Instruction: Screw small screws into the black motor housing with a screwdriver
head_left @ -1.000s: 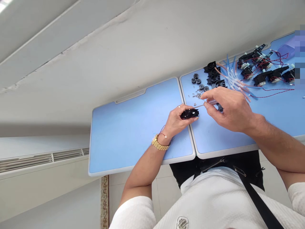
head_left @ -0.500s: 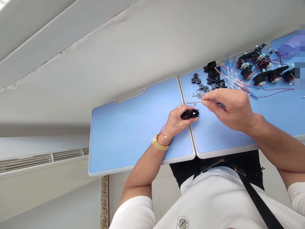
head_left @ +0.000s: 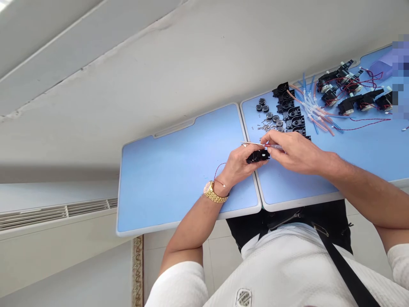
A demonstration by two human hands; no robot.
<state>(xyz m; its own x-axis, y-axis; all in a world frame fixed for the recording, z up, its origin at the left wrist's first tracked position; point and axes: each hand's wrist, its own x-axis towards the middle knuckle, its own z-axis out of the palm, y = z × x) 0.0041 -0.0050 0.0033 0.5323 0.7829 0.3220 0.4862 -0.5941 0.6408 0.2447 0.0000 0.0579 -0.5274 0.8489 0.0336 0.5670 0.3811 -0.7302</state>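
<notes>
**Close work, both grips shut**

The person's left hand (head_left: pixel 238 166) is clamped around a small black plastic housing (head_left: pixel 257 156) with a round white-rimmed opening, holding it over the seam between the two panels of a blue plastic folding desk with a white rim (head_left: pixel 188 222). The right hand (head_left: pixel 297 153) has its thumb and fingers pinched together on a slender pale rod with a reddish streak (head_left: pixel 275 146). The rod lies across the top of the housing, its thin tip reaching out over the left hand. Whether it touches the housing cannot be told.

A thin red wire (head_left: pixel 218 172) loops beside the left wrist, just above a gold link wristwatch (head_left: pixel 212 192). Beyond the hands, on the right panel, lie small round dark discs (head_left: pixel 265 108), a scatter of tiny metal pins (head_left: pixel 266 127) and a column of matching black housings (head_left: pixel 292 115). Further right are a bundle of white fittings with blue and orange tubes (head_left: pixel 311 111) and black assemblies trailing red-and-black wires (head_left: pixel 351 96).
</notes>
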